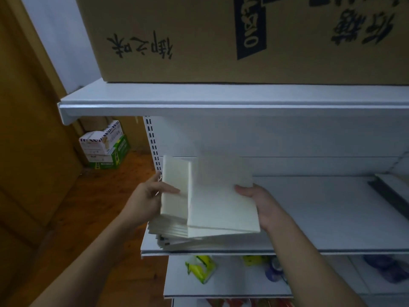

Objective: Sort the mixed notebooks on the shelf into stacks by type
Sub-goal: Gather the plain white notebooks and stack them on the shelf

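Note:
A pile of pale cream notebooks (pixel 174 227) lies at the left end of the white middle shelf (pixel 332 218). My left hand (pixel 146 196) grips the pile's left side, thumb lying on the top cover. My right hand (pixel 261 204) holds the right edge of one cream notebook (pixel 221 200), which is raised and tilted over the pile, its far part blurred. Lower notebooks in the pile show dark marks on their edges. Another stack's dark-edged corner (pixel 389 187) shows at the far right of the shelf.
A big cardboard box (pixel 221 41) sits on the upper shelf. Yellow packets (pixel 201 269) and blue items (pixel 274 271) lie on the shelf below. Small white and green boxes (pixel 104 147) stand on the wooden floor to the left, beside a brown door (pixel 26 129).

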`<action>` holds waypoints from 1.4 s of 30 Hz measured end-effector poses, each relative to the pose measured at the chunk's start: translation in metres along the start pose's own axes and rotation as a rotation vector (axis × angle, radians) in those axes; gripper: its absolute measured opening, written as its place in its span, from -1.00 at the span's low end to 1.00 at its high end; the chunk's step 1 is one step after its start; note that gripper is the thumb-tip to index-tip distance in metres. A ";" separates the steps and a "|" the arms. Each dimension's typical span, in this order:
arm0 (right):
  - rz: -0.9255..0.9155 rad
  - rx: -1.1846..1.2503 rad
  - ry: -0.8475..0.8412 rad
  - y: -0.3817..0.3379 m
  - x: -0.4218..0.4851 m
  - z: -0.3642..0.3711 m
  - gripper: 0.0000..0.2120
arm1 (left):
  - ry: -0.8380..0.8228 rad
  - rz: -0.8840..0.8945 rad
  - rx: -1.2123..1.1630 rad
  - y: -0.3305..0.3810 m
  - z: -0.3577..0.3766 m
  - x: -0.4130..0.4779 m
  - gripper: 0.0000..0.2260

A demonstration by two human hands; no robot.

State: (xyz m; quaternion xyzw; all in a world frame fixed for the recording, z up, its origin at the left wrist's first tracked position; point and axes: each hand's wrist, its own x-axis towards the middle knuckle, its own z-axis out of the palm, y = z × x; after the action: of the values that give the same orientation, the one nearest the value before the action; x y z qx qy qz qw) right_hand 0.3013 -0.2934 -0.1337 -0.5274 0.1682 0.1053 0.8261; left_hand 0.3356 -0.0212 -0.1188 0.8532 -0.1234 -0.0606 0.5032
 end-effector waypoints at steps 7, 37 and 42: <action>-0.011 -0.147 0.060 0.005 0.018 0.005 -0.70 | 0.010 -0.058 0.077 0.001 -0.004 0.013 -0.59; 0.026 0.131 0.117 0.026 0.024 0.002 -0.65 | 0.134 0.084 0.623 0.001 0.017 0.015 -0.81; -0.017 0.035 0.080 0.022 0.025 0.005 -0.65 | -0.051 0.171 0.866 0.007 0.035 0.015 -0.82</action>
State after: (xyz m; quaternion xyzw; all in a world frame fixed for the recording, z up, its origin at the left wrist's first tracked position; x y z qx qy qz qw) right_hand 0.3176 -0.2798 -0.1602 -0.5180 0.1984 0.0740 0.8288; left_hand 0.3405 -0.0583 -0.1296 0.9702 -0.2202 0.0175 0.0995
